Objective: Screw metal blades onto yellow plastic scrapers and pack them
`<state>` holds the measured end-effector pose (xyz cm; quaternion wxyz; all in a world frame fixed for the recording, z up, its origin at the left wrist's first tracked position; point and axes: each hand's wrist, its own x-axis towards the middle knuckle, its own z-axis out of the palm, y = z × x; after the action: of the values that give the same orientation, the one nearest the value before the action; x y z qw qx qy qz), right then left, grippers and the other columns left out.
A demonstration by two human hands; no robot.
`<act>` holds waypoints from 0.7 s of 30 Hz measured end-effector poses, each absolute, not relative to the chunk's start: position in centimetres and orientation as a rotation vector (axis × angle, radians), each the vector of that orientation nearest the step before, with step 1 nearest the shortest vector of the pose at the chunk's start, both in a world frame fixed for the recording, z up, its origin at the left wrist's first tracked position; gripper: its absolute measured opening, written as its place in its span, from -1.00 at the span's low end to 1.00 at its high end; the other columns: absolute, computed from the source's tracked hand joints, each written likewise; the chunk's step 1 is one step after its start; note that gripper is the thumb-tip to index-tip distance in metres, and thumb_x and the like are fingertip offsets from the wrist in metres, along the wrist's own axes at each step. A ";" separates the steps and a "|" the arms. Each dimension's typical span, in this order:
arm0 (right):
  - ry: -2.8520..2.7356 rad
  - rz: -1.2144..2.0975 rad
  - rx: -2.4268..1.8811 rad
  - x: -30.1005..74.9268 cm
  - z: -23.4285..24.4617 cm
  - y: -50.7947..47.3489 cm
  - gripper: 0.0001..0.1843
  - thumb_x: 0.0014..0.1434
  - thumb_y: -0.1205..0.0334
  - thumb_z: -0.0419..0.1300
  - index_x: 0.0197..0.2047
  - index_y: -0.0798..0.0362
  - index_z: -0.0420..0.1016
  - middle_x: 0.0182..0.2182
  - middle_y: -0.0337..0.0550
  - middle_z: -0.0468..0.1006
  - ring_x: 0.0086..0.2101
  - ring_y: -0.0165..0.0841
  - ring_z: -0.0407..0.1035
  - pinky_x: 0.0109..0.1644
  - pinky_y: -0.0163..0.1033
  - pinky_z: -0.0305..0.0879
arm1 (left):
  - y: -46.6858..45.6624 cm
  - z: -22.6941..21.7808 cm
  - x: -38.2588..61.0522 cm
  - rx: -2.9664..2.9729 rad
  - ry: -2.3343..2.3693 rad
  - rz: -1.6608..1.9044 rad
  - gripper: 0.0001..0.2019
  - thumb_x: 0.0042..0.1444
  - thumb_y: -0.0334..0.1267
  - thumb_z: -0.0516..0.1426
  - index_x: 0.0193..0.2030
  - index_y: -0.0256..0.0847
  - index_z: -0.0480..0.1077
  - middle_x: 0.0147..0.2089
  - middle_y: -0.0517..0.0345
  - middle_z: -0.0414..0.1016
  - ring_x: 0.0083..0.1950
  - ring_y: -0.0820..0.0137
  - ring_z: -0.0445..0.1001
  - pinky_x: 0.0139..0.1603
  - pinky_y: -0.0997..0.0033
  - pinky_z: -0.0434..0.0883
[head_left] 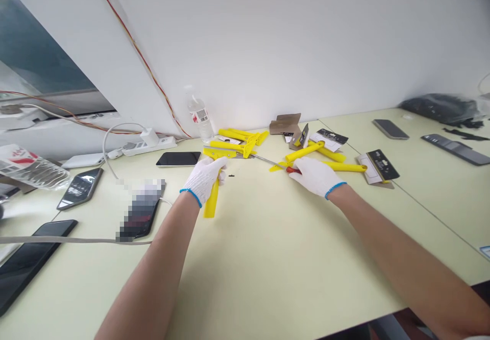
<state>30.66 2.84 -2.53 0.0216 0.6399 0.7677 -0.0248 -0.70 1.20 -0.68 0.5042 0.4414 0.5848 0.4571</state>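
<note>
While the left hand (204,179), in a white knit glove with a blue cuff, closes firmly round the handle of one yellow plastic scraper (211,202), the right hand (316,176), gloved alike, grips narrowly round the red handle of one screwdriver (264,160), its steel shaft running across to the scraper's head. Both sit mid-desk, above a pale green desk (268,258). Further yellow scrapers (346,167): at least five, heaped beyond the hands, exact count unclear. Smartphones (178,159): six, one pixelated. Card-backed packs (383,165): at least two, black and white, print too small to read. Plastic water bottle (199,115): one, upright, holding a little liquid, red label illegible. Power strip (149,147): one, white, with a charger plugged in. Cardboard piece (285,124): one. Black bag (440,107): one, contents hidden.
</note>
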 end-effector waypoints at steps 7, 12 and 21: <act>2.414 0.026 2.128 30.8 -2.0 1.9 -0.71 0.48 0.11 0.04 -0.02 0.10 0.51 -0.22 0.00 0.65 -0.33 -0.22 0.47 -0.32 -0.20 0.06 | 1.9 -1.4 -1.3 1.043 1.435 1.139 -0.69 0.13 -0.14 0.36 -0.24 -0.22 0.34 -0.52 0.24 0.34 -0.55 0.48 0.31 -0.55 0.43 0.33; 2.704 -0.003 2.127 30.4 -1.1 1.0 -0.67 0.43 -0.01 0.11 -0.12 0.04 0.56 -0.34 -0.08 0.63 -0.39 -0.24 0.44 -0.34 -0.22 0.06 | 1.6 -1.3 -1.4 1.056 1.447 1.140 -0.74 0.25 -0.20 0.33 -0.19 -0.31 0.38 -0.47 0.21 0.39 -0.50 0.52 0.33 -0.47 0.45 0.38; 2.851 -0.041 1.915 28.7 -0.9 -0.6 -0.64 0.46 -0.05 0.11 -0.15 -0.01 0.61 -0.22 -0.12 0.70 -0.25 -0.18 0.53 -0.24 -0.20 0.12 | 1.0 -0.9 0.0 1.079 1.470 1.141 -0.62 0.40 -0.09 0.22 0.20 -0.30 0.46 0.10 -0.05 0.53 0.01 0.27 0.57 -0.01 0.19 0.61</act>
<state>28.70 -0.59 -0.93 -0.1462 0.5516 0.8211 -0.0119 0.04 0.97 -0.90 0.4754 0.4412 0.6012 0.4669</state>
